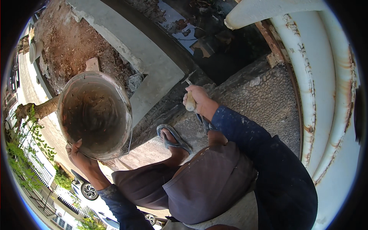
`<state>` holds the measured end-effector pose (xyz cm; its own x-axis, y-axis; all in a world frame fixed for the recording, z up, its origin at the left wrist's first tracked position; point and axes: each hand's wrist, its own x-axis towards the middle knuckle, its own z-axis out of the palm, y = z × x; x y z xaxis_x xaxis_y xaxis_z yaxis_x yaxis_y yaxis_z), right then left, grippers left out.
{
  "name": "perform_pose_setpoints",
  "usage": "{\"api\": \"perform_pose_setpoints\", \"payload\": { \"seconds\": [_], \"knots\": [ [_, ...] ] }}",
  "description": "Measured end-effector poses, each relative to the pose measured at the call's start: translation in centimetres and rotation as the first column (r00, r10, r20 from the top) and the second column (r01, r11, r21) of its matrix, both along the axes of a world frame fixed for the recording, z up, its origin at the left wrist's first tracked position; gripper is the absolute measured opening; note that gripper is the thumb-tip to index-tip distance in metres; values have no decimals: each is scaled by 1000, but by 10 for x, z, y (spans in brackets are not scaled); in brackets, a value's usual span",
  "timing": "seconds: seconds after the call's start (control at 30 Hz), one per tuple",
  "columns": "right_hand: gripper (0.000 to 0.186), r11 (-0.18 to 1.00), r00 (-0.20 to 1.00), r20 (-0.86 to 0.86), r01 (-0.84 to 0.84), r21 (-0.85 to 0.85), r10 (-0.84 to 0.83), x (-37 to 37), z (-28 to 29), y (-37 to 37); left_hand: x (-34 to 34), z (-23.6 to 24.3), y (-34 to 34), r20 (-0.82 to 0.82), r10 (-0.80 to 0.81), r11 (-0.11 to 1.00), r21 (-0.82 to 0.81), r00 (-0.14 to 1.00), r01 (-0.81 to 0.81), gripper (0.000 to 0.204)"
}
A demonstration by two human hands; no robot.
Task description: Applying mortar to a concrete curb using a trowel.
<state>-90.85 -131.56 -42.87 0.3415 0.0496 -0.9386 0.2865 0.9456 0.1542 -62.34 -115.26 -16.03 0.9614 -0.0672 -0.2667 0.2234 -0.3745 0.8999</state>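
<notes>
The left hand (pixel 78 155) grips the lower rim of a round metal bucket (pixel 96 115), fingers curled over the edge. The bucket is tipped so its open mouth faces up at the camera, showing a dull, scratched and mortar-crusted inside with a thin wire handle hanging down its right side. Behind it lies a patch of dry brown soil (pixel 73 42) strewn with twigs, bordered by a smooth grey concrete curb (pixel 153 65) with a chipped notch. A foot in a grey-blue flip-flop sandal (pixel 174 138) rests on rough pebbled concrete (pixel 260 99), its surface grainy with small stones. The right hand (pixel 199 100), in a paint-flecked dark blue sleeve, is closed around the pale wooden handle of a trowel (pixel 189 97), whose narrow metal blade points up toward the curb's edge. The two hands are well apart. At far right run curved cream-painted metal pipes (pixel 326 84), peeling and streaked with rust.
</notes>
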Motion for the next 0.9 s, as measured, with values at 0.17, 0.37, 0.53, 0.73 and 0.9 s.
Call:
{"api": "perform_pose_setpoints", "payload": {
  "seconds": [0.17,0.37,0.53,0.73,0.9],
  "knots": [
    [16,995,995,17,-93,-26,93,14,1,8,3,-1,4,15,-46,999,11,999,46,31],
    [18,984,977,117,-177,-19,178,15,6,23,1,-7,-6,52,-25,998,51,998,22,31],
    [16,957,939,236,-276,90,249,-8,14,33,9,-10,-1,40,-43,999,-9,998,44,29],
    [13,982,984,53,-162,-96,168,-8,22,10,0,0,-6,6,-33,999,11,999,33,30],
    [13,983,986,21,-163,-81,165,15,34,9,4,-4,6,11,0,1000,-9,1000,0,31]
  ]
}}
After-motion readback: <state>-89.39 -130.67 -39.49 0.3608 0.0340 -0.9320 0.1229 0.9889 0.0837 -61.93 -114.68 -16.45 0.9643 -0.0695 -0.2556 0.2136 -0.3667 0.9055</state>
